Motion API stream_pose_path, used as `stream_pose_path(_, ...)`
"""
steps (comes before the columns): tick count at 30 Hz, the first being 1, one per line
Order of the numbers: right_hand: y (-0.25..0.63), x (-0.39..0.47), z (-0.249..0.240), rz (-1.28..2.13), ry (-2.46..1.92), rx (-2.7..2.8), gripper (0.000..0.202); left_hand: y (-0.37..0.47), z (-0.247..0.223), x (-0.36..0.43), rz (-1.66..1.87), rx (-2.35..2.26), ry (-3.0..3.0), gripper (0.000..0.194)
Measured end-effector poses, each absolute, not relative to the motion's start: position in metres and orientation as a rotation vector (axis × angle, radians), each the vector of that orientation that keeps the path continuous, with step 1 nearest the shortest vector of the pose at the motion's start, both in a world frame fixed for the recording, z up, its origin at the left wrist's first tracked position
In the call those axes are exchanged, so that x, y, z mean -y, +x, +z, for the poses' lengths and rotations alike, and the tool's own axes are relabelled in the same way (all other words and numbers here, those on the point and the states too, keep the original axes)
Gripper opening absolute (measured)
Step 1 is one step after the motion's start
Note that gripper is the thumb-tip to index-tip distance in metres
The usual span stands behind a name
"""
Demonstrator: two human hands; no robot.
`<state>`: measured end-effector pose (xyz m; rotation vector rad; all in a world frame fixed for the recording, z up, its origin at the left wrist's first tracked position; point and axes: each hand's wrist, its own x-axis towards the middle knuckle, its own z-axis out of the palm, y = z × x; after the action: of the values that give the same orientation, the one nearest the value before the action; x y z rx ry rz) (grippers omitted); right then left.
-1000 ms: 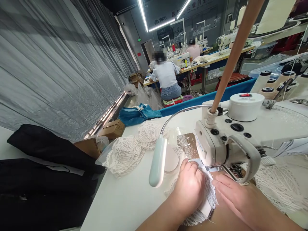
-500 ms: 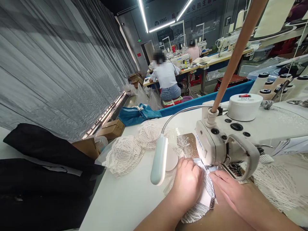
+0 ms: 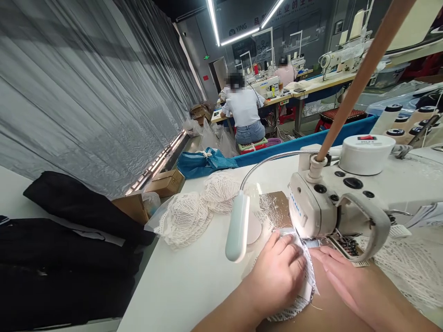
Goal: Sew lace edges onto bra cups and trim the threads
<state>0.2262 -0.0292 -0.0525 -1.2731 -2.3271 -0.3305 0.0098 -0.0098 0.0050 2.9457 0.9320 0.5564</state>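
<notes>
My left hand point(image 3: 280, 265) is curled over a white lace piece point(image 3: 289, 310), its fingers bent down on the piece beside the sewing machine head point(image 3: 306, 205). A plain white panel shows on the lace below that hand, and a loose thread trails from its lower edge. To the right, my right hand point(image 3: 341, 272) lies with fingers stretched out flat, the tips close to the lace edge under the machine head. The needle and presser foot are mostly hidden by the head. A pale green lamp point(image 3: 237, 226) on a bendable metal neck hangs left of the machine.
Stacked white lace cups point(image 3: 187, 214) lie on the white table point(image 3: 180, 281) at left. More lace point(image 3: 410, 263) lies at right. Thread cones point(image 3: 391, 120) stand behind the machine. Black cloth point(image 3: 76, 258) is at far left. A person in a white top point(image 3: 244, 108) sits farther back.
The view has shifted, moving the scene slightly rightward. My left hand has slid a little along the lace and its fingers are more spread. My right hand stays beside the machine head.
</notes>
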Motion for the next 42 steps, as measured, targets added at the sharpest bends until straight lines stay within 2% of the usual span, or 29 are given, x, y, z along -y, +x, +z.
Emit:
stream_pose_path(8,0.224,0.028,-0.034,-0.280,-1.274,2.322,0.039,0.006,0.009,0.014,0.464,-0.890,2.861,0.016)
stream_pose_path(13,0.222,0.032,-0.033,-0.057,-1.228,2.280,0.038,0.003,0.015,0.014,0.526,-0.861,2.787,0.022)
stream_pose_path(18,0.217,0.038,-0.023,0.258,-1.059,2.413,0.035,-0.010,0.021,0.011,0.749,-1.251,2.593,0.022)
stream_pose_path(22,0.214,0.043,-0.021,0.228,-1.001,2.425,0.034,-0.020,0.024,0.009,0.490,-1.615,2.232,0.016)
stream_pose_path(25,0.213,0.045,-0.024,0.260,-1.001,2.450,0.032,-0.023,0.030,0.007,0.372,-1.591,1.851,0.013)
stream_pose_path(29,0.214,0.042,-0.030,0.258,-1.057,2.462,0.029,-0.022,0.033,0.004,0.414,-1.445,1.658,0.016)
stream_pose_path(33,0.215,0.037,-0.036,0.136,-1.197,2.446,0.034,-0.021,0.026,0.002,0.539,-1.410,1.639,0.011)
stream_pose_path(38,0.217,0.035,-0.035,0.047,-1.270,2.447,0.036,-0.018,0.020,0.000,0.541,-1.314,1.466,0.027)
stream_pose_path(42,0.218,0.035,-0.036,-0.036,-1.260,2.449,0.039,-0.017,0.017,-0.002,0.495,-1.292,1.440,0.028)
